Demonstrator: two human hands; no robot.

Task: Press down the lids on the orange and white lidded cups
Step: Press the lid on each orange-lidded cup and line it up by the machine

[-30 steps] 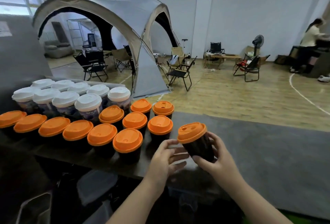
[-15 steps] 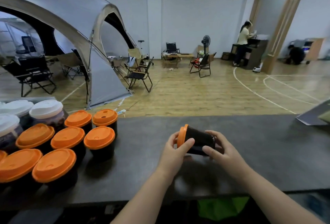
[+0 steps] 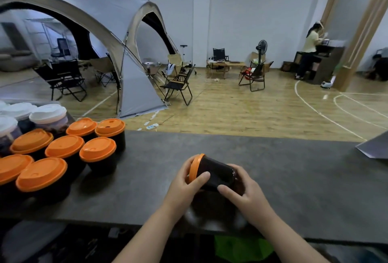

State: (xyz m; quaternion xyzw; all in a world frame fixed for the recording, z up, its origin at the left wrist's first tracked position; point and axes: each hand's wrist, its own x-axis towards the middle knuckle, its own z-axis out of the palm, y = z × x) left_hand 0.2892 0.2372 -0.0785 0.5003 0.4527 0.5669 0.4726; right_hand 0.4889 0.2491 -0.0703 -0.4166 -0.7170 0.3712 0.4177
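A second ago I held this cup [image 3: 216, 175] nearly upright with its lid on top. Now it lies on its side between my hands, as it did half a second ago, and its lid [image 3: 194, 167] faces left. My view has swung right since that first moment, so the standing cups now crowd the left edge. My left hand [image 3: 182, 186] is wrapped round the lid end, with the thumb laid across the cup wall right beside the orange rim. My right hand [image 3: 246, 196] grips the base end, thumb on the side wall. Both hands are clamped on the one cup, close together. The cup is a glossy, dark, tapered tumbler, and its lid is a smooth, matte orange plastic disc with a raised rim. I hold it low over the front middle of the worktop [image 3: 283, 178], a dark, faintly mottled slab; I cannot tell whether it touches the surface. To the left, well apart from it, stand the orange-lidded cups [image 3: 97, 149] in tight rows, with the white-lidded cups [image 3: 48, 113] behind them, their lids domed. Beyond the worktop are a pale wooden floor [image 3: 231, 111] and a grey fabric tent [image 3: 126, 31].
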